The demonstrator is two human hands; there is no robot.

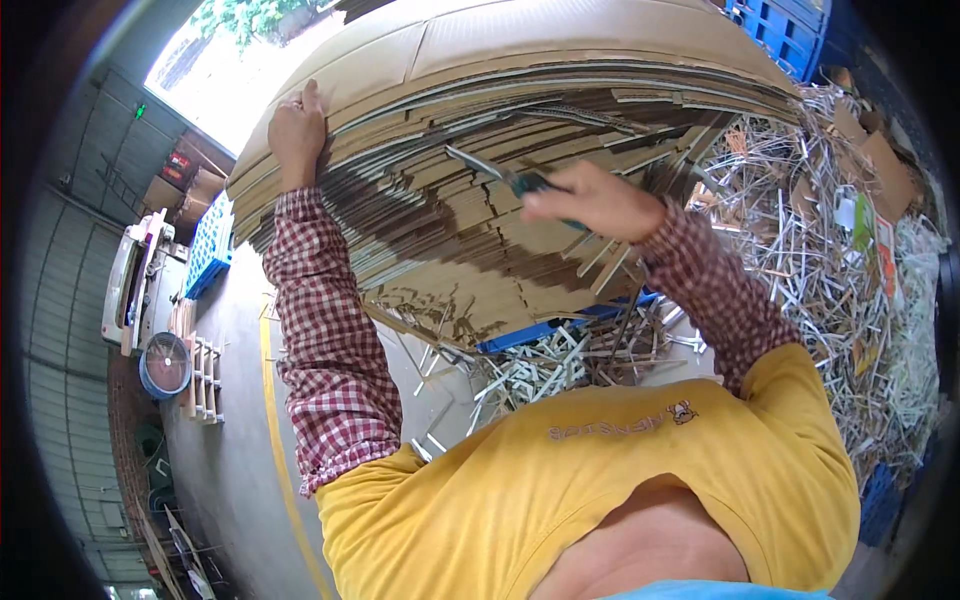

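Note:
A tall stack of brown cardboard sheets fills the upper middle, its layered edges facing me and dark in places. My left hand is closed at the stack's upper left edge, one digit pointing up along the top sheet. My right hand is closed around a blade tool with a dark green handle. Its narrow metal blade points up and left, in front of the layered edges. Motion blurs the right hand, and the fingers hide part of the handle.
Cut cardboard strips heap up on the right, with more strips on the floor below the stack. Blue crates stand at the far right; another blue crate is at left. A round fan stands near a wooden rack.

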